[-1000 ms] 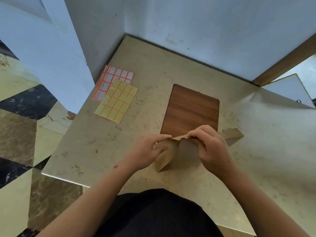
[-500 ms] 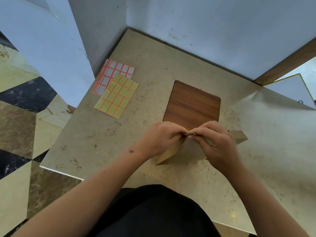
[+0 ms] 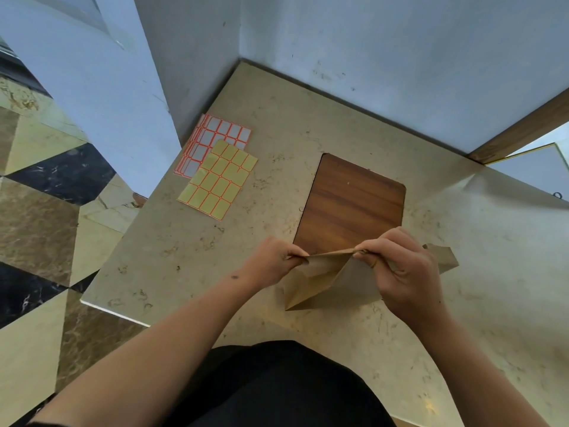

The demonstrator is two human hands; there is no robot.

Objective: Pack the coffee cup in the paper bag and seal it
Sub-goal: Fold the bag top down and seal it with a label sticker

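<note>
Since half a second ago the two hands have drawn apart along the top edge of the paper bag (image 3: 320,278), which was pinched at one spot between them. Now the left hand (image 3: 274,263) is clamped on the left end of that edge and the right hand (image 3: 403,272) on its right part, the edge stretched flat between them. The bag stands on the stone tabletop (image 3: 184,260), its body below and between the hands; the coffee cup cannot be seen.

Just beyond the hands a wooden board (image 3: 354,204) lies flat, the bag's top edge overlapping its near end. Well away past the left hand lie two sticker sheets: a yellow one (image 3: 218,180) overlapping a white one with red borders (image 3: 215,140).

The tabletop is pale, veined marble set into a corner of bluish-white walls (image 3: 385,57). Left of the left forearm, the floor (image 3: 37,226) shows beige, brown and black marble tiles.
</note>
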